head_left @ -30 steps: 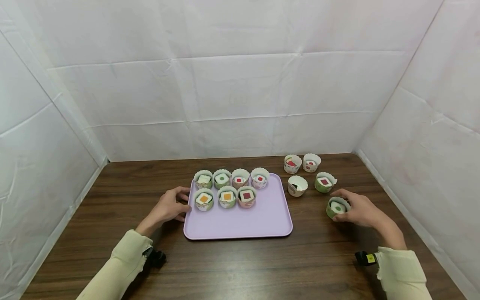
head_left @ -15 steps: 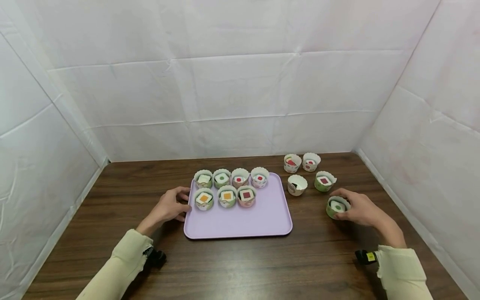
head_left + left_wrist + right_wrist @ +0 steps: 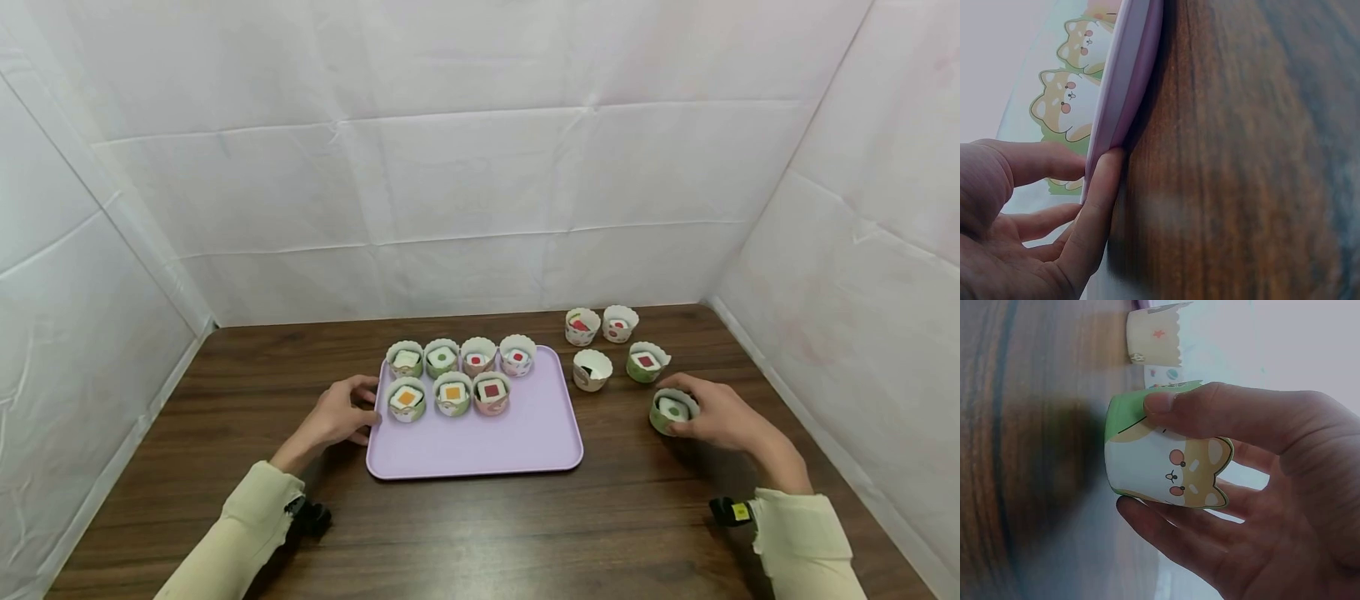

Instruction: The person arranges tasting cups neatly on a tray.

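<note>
My right hand (image 3: 720, 414) grips a green paper cupcake cup (image 3: 1154, 447) with a cartoon dog on its side, at the right of the table. Thumb and fingers lie on opposite sides of its wall. Inside the cup sits a white piece with a green dot; whether its base touches the table I cannot tell. At the left, my left hand (image 3: 339, 414) pinches the rim of the lilac tray (image 3: 480, 450) between thumb and fingers. Two rows of filled paper cups stand on the tray, including one with an orange-centred piece (image 3: 407, 399) nearest this hand.
Right of the tray stand more paper cups: a dark-red-centred one (image 3: 647, 362), a pale one (image 3: 592, 370), and two at the back, one with red pieces (image 3: 581, 327). White sheeting (image 3: 480, 183) encloses the brown wooden table (image 3: 480, 533) at the back and sides.
Almost nothing moves. Both hands keep their holds on the tray rim and the green cup; the head view shifts very slightly.
</note>
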A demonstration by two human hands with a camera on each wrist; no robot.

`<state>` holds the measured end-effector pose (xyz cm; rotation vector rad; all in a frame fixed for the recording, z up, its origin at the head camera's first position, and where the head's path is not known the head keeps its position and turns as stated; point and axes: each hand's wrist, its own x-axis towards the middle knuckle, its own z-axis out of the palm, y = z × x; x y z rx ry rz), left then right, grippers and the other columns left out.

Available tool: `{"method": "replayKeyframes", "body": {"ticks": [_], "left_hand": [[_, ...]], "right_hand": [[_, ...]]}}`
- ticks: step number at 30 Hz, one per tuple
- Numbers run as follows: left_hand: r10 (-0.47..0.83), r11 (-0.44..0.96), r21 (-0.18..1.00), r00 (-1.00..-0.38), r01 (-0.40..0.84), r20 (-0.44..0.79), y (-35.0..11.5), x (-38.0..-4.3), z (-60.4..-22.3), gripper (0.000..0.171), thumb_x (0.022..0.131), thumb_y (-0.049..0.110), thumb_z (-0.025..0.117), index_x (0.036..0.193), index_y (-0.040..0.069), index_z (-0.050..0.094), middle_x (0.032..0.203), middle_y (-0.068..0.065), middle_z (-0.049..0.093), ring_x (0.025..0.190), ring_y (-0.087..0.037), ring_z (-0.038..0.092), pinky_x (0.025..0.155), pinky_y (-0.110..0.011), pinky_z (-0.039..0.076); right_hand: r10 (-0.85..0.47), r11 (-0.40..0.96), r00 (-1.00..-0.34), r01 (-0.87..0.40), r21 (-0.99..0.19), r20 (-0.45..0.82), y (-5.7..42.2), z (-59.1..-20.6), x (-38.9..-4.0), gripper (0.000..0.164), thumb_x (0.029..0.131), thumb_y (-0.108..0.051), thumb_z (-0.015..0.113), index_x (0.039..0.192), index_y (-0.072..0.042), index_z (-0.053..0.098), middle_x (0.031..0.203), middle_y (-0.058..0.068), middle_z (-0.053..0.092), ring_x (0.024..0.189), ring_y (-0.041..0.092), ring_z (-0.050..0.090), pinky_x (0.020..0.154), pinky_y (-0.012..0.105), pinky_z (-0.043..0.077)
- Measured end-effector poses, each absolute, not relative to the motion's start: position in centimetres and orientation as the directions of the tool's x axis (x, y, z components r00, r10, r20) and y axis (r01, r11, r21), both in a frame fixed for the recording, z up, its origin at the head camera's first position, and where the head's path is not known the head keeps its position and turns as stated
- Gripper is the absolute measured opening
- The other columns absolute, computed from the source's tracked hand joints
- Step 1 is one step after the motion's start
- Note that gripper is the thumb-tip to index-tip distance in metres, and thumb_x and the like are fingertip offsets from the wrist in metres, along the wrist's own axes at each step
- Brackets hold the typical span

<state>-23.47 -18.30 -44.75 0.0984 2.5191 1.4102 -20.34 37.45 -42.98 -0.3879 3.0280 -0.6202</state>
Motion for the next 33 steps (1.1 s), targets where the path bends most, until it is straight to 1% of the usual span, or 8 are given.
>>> {"method": "replayKeyframes", "body": {"ticks": [10, 13, 20, 23, 27, 30, 33], "left_hand": [[0.182, 0.526, 0.848, -0.965, -0.067, -0.190, -18.4, -23.6, -44.7, 0.067, 0.089, -0.003, 0.068, 0.151, -0.004, 0.043, 0.129, -0.028, 0.055, 0.071, -0.019, 0.070, 0.064, -0.038, 0.068], [0.183, 0.524, 0.849, -0.965, -0.068, -0.190, -18.4, -23.6, -44.7, 0.066, 0.089, -0.004, 0.068, 0.151, -0.004, 0.043, 0.129, -0.028, 0.055, 0.072, -0.019, 0.070, 0.064, -0.038, 0.068], [0.183, 0.527, 0.847, -0.964, -0.071, -0.194, -18.3, -23.6, -44.8, 0.066, 0.090, -0.003, 0.068, 0.151, -0.004, 0.044, 0.129, -0.028, 0.055, 0.071, -0.019, 0.070, 0.064, -0.038, 0.068], [0.181, 0.527, 0.847, -0.964, -0.073, -0.195, -18.3, -23.7, -44.8, 0.066, 0.090, -0.003, 0.068, 0.151, -0.004, 0.044, 0.129, -0.028, 0.055, 0.073, -0.019, 0.070, 0.064, -0.038, 0.068], [0.175, 0.524, 0.848, -0.964, -0.081, -0.200, -18.3, -23.8, -44.7, 0.066, 0.090, -0.004, 0.068, 0.151, -0.003, 0.044, 0.129, -0.028, 0.054, 0.076, -0.020, 0.069, 0.064, -0.038, 0.068], [0.175, 0.524, 0.847, -0.964, -0.082, -0.202, -18.3, -23.8, -44.8, 0.066, 0.090, -0.004, 0.068, 0.151, -0.003, 0.044, 0.129, -0.028, 0.054, 0.074, -0.020, 0.069, 0.064, -0.038, 0.068], [0.176, 0.524, 0.848, -0.963, -0.084, -0.204, -18.4, -23.7, -44.9, 0.066, 0.090, -0.004, 0.068, 0.151, -0.003, 0.044, 0.129, -0.028, 0.054, 0.072, -0.020, 0.070, 0.064, -0.038, 0.068]], "right_hand": [[-0.255, 0.885, -0.966, -0.254, -0.390, 0.049, 36.6, -41.9, -20.2, 0.060, 0.083, -0.024, 0.086, 0.136, -0.011, 0.061, 0.110, 0.012, 0.071, 0.089, 0.023, 0.059, 0.071, 0.034, 0.048], [-0.262, 0.884, -0.963, -0.267, -0.384, 0.068, 36.0, -41.4, -20.3, 0.060, 0.083, -0.023, 0.085, 0.136, -0.011, 0.061, 0.112, 0.013, 0.071, 0.091, 0.024, 0.060, 0.073, 0.035, 0.050], [-0.297, 0.870, -0.950, -0.310, -0.384, 0.095, 34.5, -40.6, -20.6, 0.060, 0.081, -0.022, 0.085, 0.136, -0.010, 0.062, 0.119, 0.016, 0.071, 0.101, 0.028, 0.065, 0.083, 0.044, 0.054], [-0.310, 0.864, -0.945, -0.326, -0.385, 0.103, 34.0, -40.5, -20.8, 0.060, 0.081, -0.021, 0.085, 0.135, -0.011, 0.062, 0.119, 0.016, 0.071, 0.101, 0.028, 0.065, 0.083, 0.044, 0.054], [-0.340, 0.848, -0.932, -0.360, -0.388, 0.122, 33.3, -40.4, -21.3, 0.056, 0.080, -0.019, 0.085, 0.132, -0.013, 0.064, 0.113, 0.012, 0.072, 0.095, 0.025, 0.064, 0.080, 0.040, 0.053], [-0.359, 0.839, -0.924, -0.383, -0.387, 0.134, 32.8, -40.4, -21.5, 0.054, 0.079, -0.017, 0.084, 0.130, -0.014, 0.065, 0.110, 0.009, 0.071, 0.094, 0.023, 0.063, 0.080, 0.038, 0.053], [-0.372, 0.834, -0.919, -0.392, -0.388, 0.128, 32.2, -40.4, -21.8, 0.054, 0.080, -0.016, 0.083, 0.131, -0.013, 0.065, 0.112, 0.008, 0.071, 0.096, 0.023, 0.062, 0.081, 0.038, 0.053]]}}
